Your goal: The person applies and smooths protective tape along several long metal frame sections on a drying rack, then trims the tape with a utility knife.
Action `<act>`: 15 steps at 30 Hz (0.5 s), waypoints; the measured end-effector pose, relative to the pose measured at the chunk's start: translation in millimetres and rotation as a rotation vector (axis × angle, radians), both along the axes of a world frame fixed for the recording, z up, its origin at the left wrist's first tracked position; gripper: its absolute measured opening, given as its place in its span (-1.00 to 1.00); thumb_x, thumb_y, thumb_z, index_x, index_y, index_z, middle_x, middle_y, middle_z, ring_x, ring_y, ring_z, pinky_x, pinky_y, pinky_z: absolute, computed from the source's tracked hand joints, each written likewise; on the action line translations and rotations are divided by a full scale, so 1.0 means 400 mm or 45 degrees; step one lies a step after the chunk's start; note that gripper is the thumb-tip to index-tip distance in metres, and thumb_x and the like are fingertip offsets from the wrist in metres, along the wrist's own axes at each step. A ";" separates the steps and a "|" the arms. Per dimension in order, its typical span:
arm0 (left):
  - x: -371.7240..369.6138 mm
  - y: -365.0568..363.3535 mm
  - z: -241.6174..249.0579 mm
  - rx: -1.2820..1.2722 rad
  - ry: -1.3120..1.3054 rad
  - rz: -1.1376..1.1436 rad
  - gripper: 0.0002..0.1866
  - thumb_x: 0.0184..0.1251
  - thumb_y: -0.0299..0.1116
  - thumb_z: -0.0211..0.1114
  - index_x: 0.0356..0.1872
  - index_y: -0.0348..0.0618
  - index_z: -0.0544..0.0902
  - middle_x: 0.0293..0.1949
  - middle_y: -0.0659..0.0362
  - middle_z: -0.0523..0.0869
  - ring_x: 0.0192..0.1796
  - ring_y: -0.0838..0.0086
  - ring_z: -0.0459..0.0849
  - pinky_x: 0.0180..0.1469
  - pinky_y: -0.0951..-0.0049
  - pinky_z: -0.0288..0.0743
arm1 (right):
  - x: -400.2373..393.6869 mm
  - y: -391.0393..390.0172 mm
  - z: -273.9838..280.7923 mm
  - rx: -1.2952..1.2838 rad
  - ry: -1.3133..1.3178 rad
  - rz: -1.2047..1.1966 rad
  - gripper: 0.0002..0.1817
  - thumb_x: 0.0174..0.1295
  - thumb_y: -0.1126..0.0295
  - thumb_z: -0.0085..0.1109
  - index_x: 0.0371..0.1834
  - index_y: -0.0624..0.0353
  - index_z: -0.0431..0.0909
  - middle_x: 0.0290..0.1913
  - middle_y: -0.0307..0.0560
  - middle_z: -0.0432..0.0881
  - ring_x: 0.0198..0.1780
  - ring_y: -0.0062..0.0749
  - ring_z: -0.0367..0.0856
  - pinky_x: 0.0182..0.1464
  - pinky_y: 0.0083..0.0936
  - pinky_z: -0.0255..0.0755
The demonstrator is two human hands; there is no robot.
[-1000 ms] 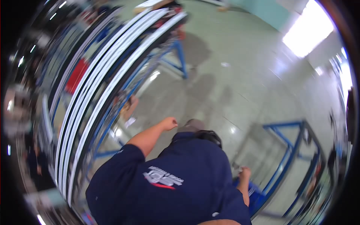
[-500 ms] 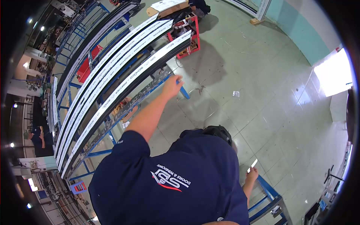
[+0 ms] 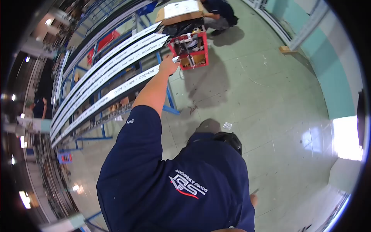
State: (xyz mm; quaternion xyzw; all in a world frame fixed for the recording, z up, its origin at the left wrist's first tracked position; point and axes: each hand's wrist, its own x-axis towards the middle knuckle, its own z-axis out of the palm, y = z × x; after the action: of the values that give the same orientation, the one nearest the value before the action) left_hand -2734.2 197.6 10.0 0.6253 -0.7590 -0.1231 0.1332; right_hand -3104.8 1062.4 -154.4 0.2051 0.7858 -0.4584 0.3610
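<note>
My left hand (image 3: 169,65) is stretched forward at the far end of the nearest long window profile (image 3: 127,86), which is covered in white printed film. Its fingers are closed over the profile, and the white pointed tip shows just past them. Two more film-covered profiles (image 3: 116,63) lie alongside on blue trestles (image 3: 170,101). Down at my right side, my right hand (image 3: 254,199) is mostly hidden by my shirt. A thin pale strip (image 3: 255,191) sticks out of its closed fingers; its kind cannot be made out.
A red tool cart (image 3: 206,50) stands beyond the profile ends, with a cardboard box (image 3: 179,15) on top. Behind it a person (image 3: 220,15) crouches. A wood block (image 3: 288,50) sits under a frame at the wall. Another person (image 3: 39,106) is at far left.
My left hand has moved forward from beside the blue trestle to the nearest profile's end. My right hand has dropped back, largely behind my shirt. The view has turned and shifted.
</note>
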 end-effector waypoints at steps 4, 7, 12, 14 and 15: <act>-0.032 -0.012 0.010 0.048 -0.017 0.062 -0.31 0.22 -0.06 0.35 0.36 -0.07 0.43 0.42 0.04 0.34 0.30 0.11 0.51 0.30 0.22 0.43 | -0.469 -0.336 0.184 0.199 0.319 -0.083 -0.88 0.31 0.35 0.18 -0.15 0.07 0.52 -0.40 -0.28 0.50 -0.52 -0.59 0.41 -0.58 -0.65 0.31; -0.054 -0.059 -0.034 -0.034 -0.027 0.111 -0.41 0.22 -0.05 0.35 0.25 -0.03 0.54 0.32 0.02 0.48 0.22 0.11 0.58 0.23 0.20 0.47 | -0.730 -0.586 0.272 0.030 0.524 0.067 -0.82 0.31 0.42 0.21 -0.05 0.10 0.53 -0.38 -0.27 0.54 -0.51 -0.64 0.41 -0.59 -0.72 0.27; -0.072 -0.081 -0.020 0.229 -0.142 0.204 -0.64 0.25 -0.02 0.31 -0.07 -0.01 0.71 -0.13 0.02 0.74 -0.06 0.05 0.69 -0.05 0.15 0.55 | -0.828 -0.958 0.270 -0.130 0.516 0.243 -0.87 0.34 0.43 0.19 -0.09 0.13 0.52 -0.43 -0.27 0.53 -0.56 -0.66 0.39 -0.62 -0.76 0.23; -0.071 -0.087 -0.018 0.218 -0.108 0.235 -0.67 0.26 -0.03 0.31 -0.10 0.00 0.70 -0.14 0.05 0.74 -0.06 0.08 0.69 -0.05 0.15 0.55 | -0.803 -1.073 0.190 -0.096 0.404 0.295 -0.89 0.33 0.43 0.19 -0.12 0.09 0.53 -0.43 -0.27 0.53 -0.58 -0.65 0.39 -0.62 -0.73 0.24; -0.076 -0.084 -0.018 0.188 -0.060 0.238 -0.69 0.26 -0.03 0.31 -0.13 0.02 0.69 -0.14 0.08 0.74 -0.05 0.11 0.70 -0.06 0.14 0.56 | -0.784 -1.113 0.155 -0.050 0.346 0.316 -0.90 0.32 0.42 0.21 -0.14 0.07 0.54 -0.44 -0.26 0.53 -0.58 -0.64 0.39 -0.63 -0.71 0.25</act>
State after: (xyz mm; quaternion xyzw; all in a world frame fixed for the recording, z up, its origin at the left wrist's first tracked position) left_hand -2764.4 164.0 2.7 0.7041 -0.6892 -0.1512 0.0797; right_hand -3418.6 617.0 -92.3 0.0356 0.8374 -0.4492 0.3093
